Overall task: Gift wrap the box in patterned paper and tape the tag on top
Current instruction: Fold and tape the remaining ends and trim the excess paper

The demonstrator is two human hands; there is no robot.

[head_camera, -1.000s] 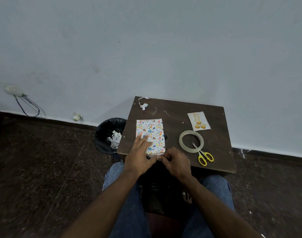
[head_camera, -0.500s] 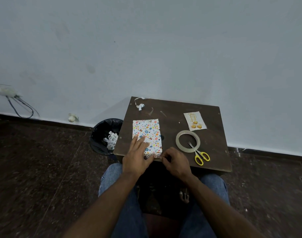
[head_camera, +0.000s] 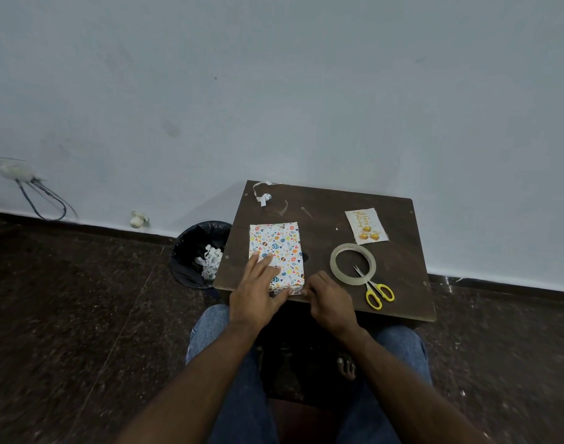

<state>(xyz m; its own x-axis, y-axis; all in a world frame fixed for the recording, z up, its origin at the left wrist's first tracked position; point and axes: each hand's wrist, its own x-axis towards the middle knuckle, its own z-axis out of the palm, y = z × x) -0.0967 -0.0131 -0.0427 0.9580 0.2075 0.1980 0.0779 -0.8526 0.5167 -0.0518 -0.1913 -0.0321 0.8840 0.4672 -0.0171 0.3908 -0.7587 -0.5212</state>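
The wrapped box point(head_camera: 276, 253) lay on the surface point(head_camera: 331, 283), pressed flat by the left hand point(head_camera: 256, 294); its near end flap was pinched by the right hand point(head_camera: 330, 302). Tape point(head_camera: 353, 263) was judged needed next.

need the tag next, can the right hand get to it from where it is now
Probably yes. The right hand works at the wrapped box's near end; the tag lies uncovered farther back on the table, with only the flat tape roll and scissors between.

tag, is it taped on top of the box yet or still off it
Still off. The tag lies flat on the table, apart from the wrapped box, beyond the tape roll.
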